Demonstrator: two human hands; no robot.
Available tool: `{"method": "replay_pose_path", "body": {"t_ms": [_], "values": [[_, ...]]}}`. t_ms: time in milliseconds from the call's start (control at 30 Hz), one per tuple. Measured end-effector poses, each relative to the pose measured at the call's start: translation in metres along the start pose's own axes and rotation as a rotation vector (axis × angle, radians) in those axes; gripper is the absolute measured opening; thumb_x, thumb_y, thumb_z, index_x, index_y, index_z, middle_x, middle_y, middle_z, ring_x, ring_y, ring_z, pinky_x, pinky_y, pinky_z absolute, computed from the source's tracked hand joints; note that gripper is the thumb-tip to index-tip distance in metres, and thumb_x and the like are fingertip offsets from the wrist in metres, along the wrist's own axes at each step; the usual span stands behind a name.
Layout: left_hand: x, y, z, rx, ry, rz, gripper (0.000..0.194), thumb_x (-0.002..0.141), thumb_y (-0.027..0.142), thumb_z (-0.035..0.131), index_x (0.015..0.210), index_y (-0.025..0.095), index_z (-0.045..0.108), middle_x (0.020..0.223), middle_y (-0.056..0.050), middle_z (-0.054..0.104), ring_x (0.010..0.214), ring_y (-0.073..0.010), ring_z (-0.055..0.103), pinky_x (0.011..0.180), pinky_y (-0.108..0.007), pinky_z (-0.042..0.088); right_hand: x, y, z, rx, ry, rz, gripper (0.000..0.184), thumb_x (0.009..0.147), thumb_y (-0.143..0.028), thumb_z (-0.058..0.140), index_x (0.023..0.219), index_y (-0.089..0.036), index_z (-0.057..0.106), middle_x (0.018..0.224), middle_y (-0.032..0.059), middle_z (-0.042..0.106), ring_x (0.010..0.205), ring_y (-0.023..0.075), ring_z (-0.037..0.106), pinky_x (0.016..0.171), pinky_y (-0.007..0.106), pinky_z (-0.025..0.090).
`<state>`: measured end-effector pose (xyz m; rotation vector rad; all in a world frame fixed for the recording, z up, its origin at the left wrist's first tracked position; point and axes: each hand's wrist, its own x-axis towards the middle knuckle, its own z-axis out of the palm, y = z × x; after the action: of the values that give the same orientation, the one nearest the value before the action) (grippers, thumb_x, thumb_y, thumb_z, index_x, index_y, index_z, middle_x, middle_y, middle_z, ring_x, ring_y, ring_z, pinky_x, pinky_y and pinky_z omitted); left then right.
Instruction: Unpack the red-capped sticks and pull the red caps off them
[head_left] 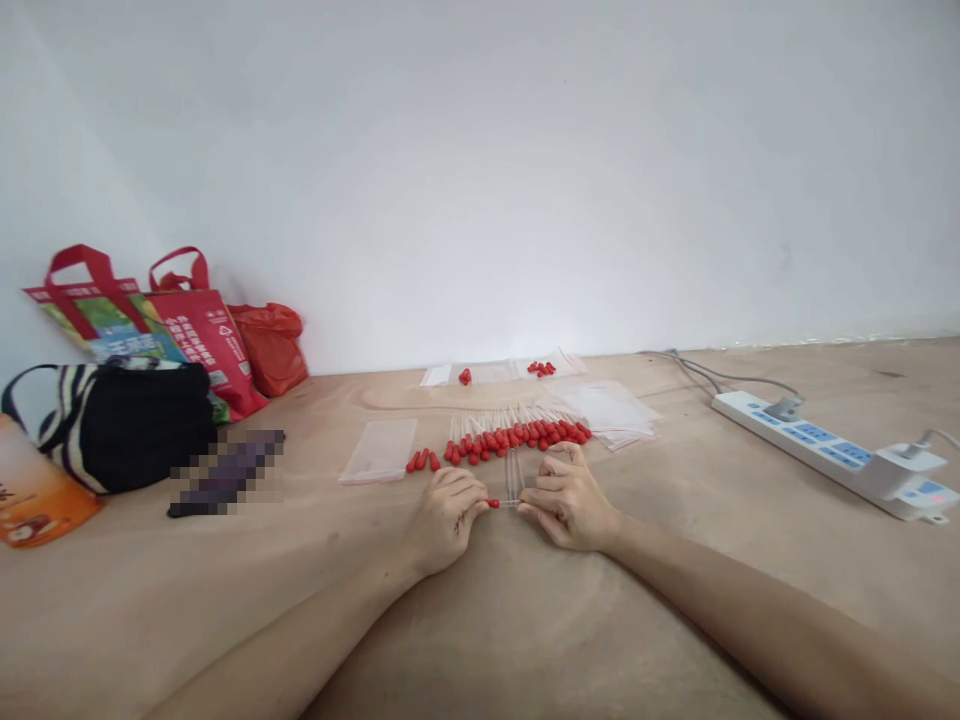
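Between my two hands is a dropper, held level just above or on the table: a red rubber bulb on a thin clear tube. My left hand pinches the bulb end. Closed fingertips of my right hand grip the tube's other end. Just beyond, a few bare clear tubes lie lengthwise on the table. A row of droppers with red bulbs stretches behind them, bulbs toward me. Several loose red bulbs lie at the row's left end.
Clear zip bags lie left of the row, with more bags at right. Small piles of red bulbs rest near the wall. A white power strip with cables is at right. Shopping bags and a dark pixelated object are left.
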<state>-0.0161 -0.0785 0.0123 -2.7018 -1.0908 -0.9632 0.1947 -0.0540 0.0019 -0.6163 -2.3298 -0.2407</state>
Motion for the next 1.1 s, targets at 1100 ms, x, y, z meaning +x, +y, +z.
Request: {"method": "replay_pose_path", "body": {"t_ms": [1100], "values": [[-0.006, -0.084, -0.009, 0.149, 0.341, -0.479, 0.018, 0.073, 0.027, 0.053, 0.086, 0.016, 0.059, 0.074, -0.003, 0.058, 0.063, -0.0144, 0.057, 0.061, -0.028, 0.050, 0.006, 0.009, 0.017, -0.093, -0.065, 0.443, 0.016, 0.079, -0.025, 0.046, 0.086, -0.021, 0.060, 0.075, 0.0015, 0.063, 0.073, 0.0148, 0.054, 0.072, 0.032, 0.023]]}}
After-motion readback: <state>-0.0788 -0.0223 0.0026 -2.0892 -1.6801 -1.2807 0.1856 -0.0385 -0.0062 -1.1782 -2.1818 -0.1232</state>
